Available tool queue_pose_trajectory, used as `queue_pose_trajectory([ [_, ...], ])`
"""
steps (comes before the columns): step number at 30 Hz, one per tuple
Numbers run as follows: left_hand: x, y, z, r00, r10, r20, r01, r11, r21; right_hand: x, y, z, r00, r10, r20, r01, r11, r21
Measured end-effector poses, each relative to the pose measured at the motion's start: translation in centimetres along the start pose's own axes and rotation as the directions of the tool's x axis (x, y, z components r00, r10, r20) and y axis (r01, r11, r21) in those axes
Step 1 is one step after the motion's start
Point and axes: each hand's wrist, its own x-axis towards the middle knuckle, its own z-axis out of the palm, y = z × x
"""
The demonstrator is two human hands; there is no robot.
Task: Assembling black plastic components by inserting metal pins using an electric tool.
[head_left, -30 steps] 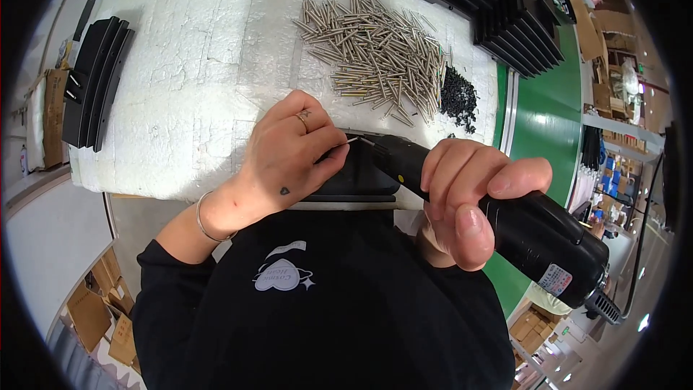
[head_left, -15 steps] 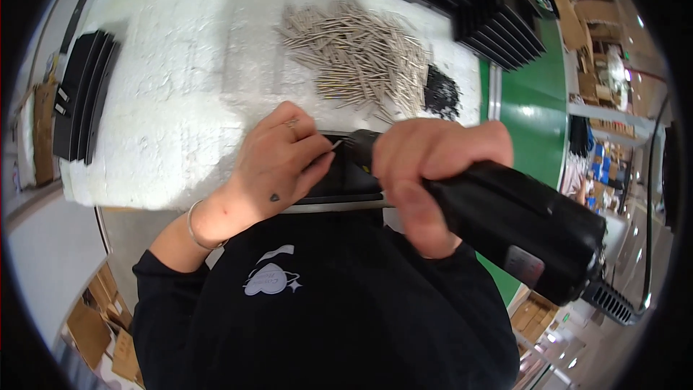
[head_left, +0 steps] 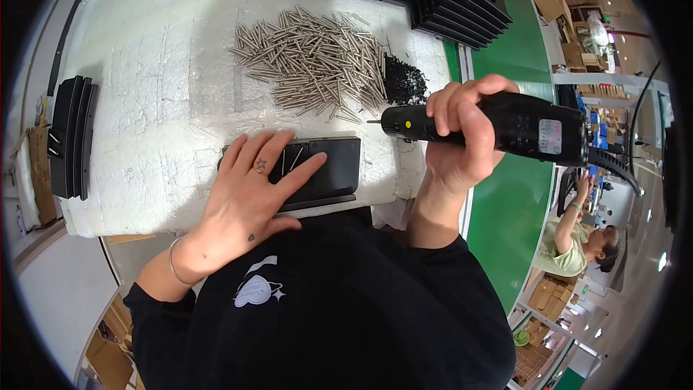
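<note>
With fingers spread, my left hand (head_left: 242, 184) lies over the left part of a flat black panel (head_left: 339, 162) at the table's near edge. Two thin silver pins (head_left: 294, 159) show on the panel between its fingers; whether they are fixed there I cannot tell. My right hand (head_left: 469, 126) is wrapped round a black electric screwdriver (head_left: 530, 126), held nearly level with its thin bit pointing left. The bit is beyond the panel's far right corner, apart from it. A large heap of silver metal pins (head_left: 310, 61) and a small pile of black screws (head_left: 404, 81) lie beyond.
White foam sheeting (head_left: 151, 101) covers the table. Stacked black panels (head_left: 462, 7) stand at the far right, more black panels (head_left: 72, 137) at the left. A green surface (head_left: 505, 209) runs along the right. A cable (head_left: 613, 166) trails from the screwdriver; another person (head_left: 570, 242) is in the background.
The screwdriver has moved off the panel, up and to the right, in my right hand. My left hand has gone from a pinch near the bit to lying spread on the panel.
</note>
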Motion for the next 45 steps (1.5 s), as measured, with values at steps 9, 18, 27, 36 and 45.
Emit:
queue_pose_trajectory([
  [9, -1.0, -0.7, -3.9, 0.962, 0.129, 0.239, -0.080, 0.976, -0.204, 0.3, 1.0, 0.7, 0.990, -0.017, -0.139, 0.001, 0.994, -0.109],
  [18, 0.5, -1.1, -2.6, 0.988, -0.129, 0.080, 0.126, 0.991, 0.045, 0.1, -1.2, 0.4, 0.996, -0.070, -0.049, 0.073, 0.995, 0.071],
  [27, 2.7, -1.0, -0.6, 0.980, 0.106, -0.171, -0.120, 0.990, -0.077, -0.6, -4.1, 1.3, 0.978, -0.144, 0.152, 0.113, 0.974, 0.196],
  [36, 6.8, -0.4, 0.8, 0.874, 0.289, -0.391, -0.336, 0.940, -0.055, -1.1, -5.9, 2.1, 0.945, -0.159, 0.287, 0.112, 0.979, 0.173],
  [45, 5.6, -0.6, 2.4, 0.946, 0.197, -0.256, -0.277, 0.903, -0.328, -2.1, -5.5, 1.2, 0.870, -0.164, 0.464, 0.052, 0.968, 0.245],
])
